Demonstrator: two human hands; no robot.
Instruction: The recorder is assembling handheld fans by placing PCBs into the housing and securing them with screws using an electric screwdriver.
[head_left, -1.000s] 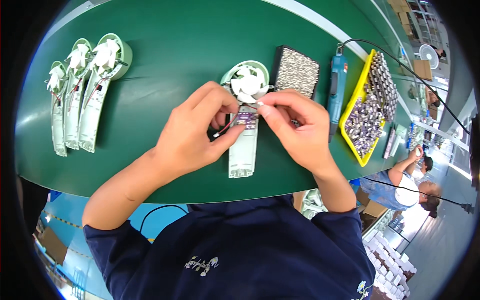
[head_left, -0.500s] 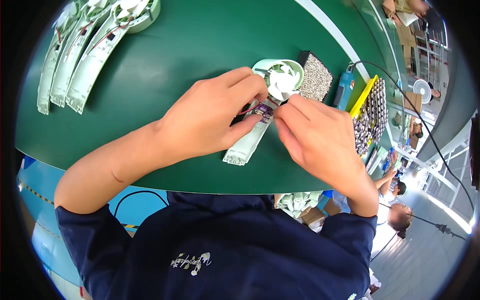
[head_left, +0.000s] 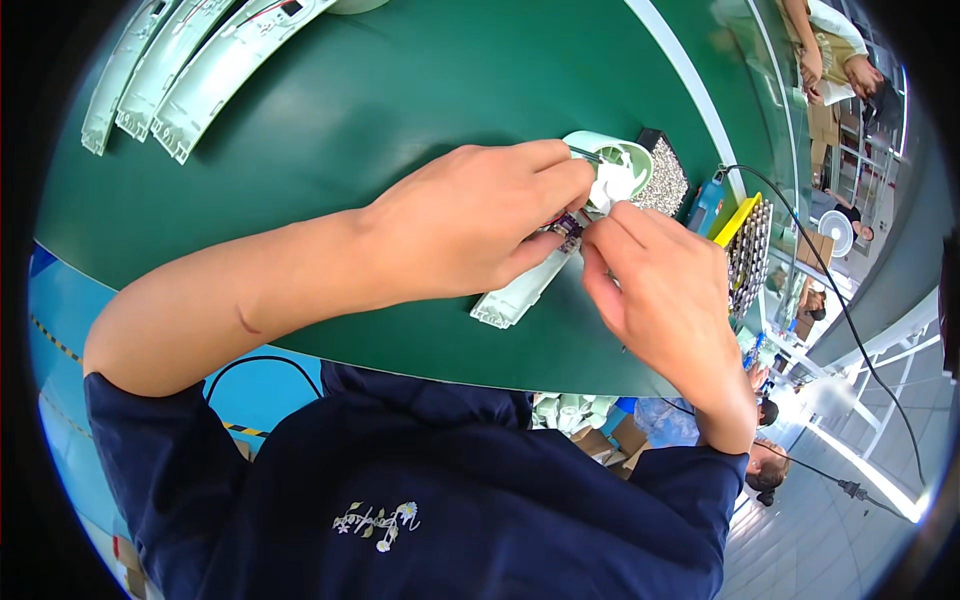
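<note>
A pale green handheld fan half-shell lies on the green table, its round head (head_left: 640, 155) holding a white fan blade (head_left: 615, 187) and its long handle (head_left: 522, 290) pointing toward me. My left hand (head_left: 490, 220) is closed over the handle's upper part, thumb and finger pinching a small purple circuit board (head_left: 568, 230). From the right, my right hand (head_left: 660, 285) meets the board's other side with thumb and fingers pinched together. What sits between those right fingertips is too small and hidden to make out. Red wire shows beside the board, partly covered by my left fingers.
Behind the fan head stands a black box of small silver screws (head_left: 663, 180). To its right are a blue electric screwdriver (head_left: 707, 205) with a black cord and a yellow-edged tray of metal parts (head_left: 750, 255). Several more half-shells (head_left: 225, 75) lie far left. Other people work at right.
My view has shifted, so the table things sit at different places in the picture. Both hands stay at the circuit board, and the left hand now covers more of the handle and wires.
</note>
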